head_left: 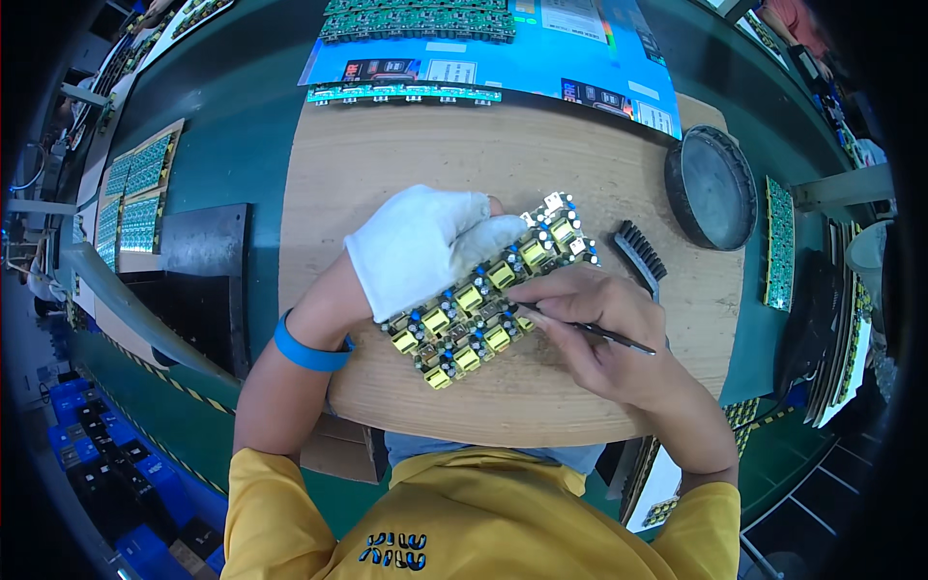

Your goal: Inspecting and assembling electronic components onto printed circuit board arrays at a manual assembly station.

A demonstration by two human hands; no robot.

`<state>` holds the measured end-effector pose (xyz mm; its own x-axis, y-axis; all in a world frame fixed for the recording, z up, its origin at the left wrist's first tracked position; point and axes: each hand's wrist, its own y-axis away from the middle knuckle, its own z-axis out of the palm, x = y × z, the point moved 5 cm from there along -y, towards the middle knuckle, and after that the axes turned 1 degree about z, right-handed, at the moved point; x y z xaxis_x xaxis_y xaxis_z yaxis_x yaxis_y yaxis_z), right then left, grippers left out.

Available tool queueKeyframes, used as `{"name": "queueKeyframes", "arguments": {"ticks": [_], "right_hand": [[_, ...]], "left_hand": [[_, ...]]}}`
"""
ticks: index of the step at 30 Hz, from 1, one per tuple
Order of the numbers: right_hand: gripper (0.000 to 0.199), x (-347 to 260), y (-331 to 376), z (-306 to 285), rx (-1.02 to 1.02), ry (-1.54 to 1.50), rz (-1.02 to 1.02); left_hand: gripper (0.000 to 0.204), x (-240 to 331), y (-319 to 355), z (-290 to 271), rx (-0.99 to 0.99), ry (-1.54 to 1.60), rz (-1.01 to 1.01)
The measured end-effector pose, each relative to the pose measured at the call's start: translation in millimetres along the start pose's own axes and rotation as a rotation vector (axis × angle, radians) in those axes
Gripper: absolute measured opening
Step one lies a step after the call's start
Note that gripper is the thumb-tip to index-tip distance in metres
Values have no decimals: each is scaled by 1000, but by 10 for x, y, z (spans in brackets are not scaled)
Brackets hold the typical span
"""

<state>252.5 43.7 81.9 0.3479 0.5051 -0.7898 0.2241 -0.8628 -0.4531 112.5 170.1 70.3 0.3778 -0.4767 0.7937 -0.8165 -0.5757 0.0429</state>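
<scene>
A circuit board panel (469,333) crowded with yellow transformers, blue parts and small capacitors is tilted above the wooden board. My left hand (425,237), in a white glove with a blue band on the wrist, grips it along its far side. Bare and closed in a pinch, my right hand (604,329) holds thin dark tweezers (619,338). Their back end points to the lower right; the tips are among the parts near the panel's middle, and I cannot tell whether they touch anything.
A black-bristled brush (641,256) and a round dark dish (713,188) lie on the right of the wooden board (338,164). At the far edge, green circuit boards (416,21) rest on a blue printed sheet (512,72). More green panels (143,172) are at the left.
</scene>
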Motion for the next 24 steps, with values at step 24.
{"name": "queueKeyframes", "arguments": {"ticks": [24], "right_hand": [[21,91,86,-160,247,55,176]], "left_hand": [[24,-18,2,10,-20,15,-22]]}}
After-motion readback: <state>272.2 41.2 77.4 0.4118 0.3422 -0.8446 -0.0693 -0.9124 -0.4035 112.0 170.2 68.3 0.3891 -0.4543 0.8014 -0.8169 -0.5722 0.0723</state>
